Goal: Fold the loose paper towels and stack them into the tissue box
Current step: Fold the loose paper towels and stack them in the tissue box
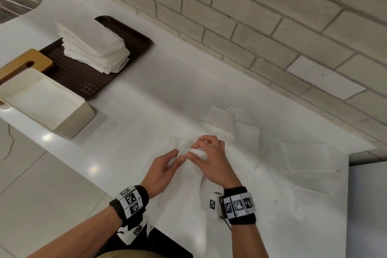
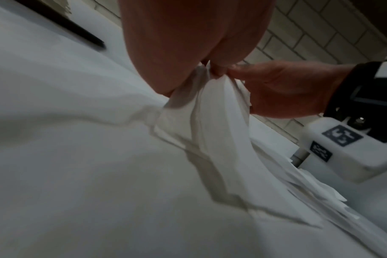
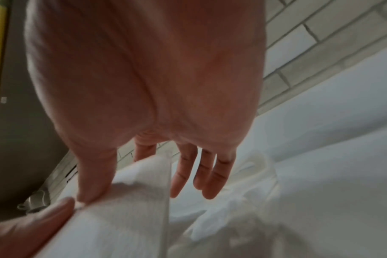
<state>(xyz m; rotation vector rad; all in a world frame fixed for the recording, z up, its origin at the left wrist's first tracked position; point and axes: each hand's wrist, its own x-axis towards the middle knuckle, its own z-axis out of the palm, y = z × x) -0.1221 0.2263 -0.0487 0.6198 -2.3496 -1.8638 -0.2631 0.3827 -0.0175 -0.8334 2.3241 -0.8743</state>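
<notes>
Both hands meet over the white counter, low in the head view. My left hand (image 1: pixel 178 156) and right hand (image 1: pixel 193 150) each pinch the top edge of one white paper towel (image 1: pixel 188 174), lifted off a spread of loose towels (image 1: pixel 293 163). In the left wrist view the towel (image 2: pixel 210 122) hangs creased from my left hand (image 2: pixel 201 69), with the right hand (image 2: pixel 276 87) pinching beside it. The right wrist view shows my right hand (image 3: pixel 88 195) with its thumb on the towel (image 3: pixel 132 209) and three fingers spread. The cream tissue box (image 1: pixel 69 115) stands open at the left with folded towels inside.
A brown tray (image 1: pixel 136 35) behind the box carries a stack of folded towels (image 1: pixel 94 48). A wooden lid (image 1: pixel 25 63) lies by the box. A brick wall (image 1: pixel 251 16) runs along the counter's back. The counter ends at the right (image 1: pixel 347 163).
</notes>
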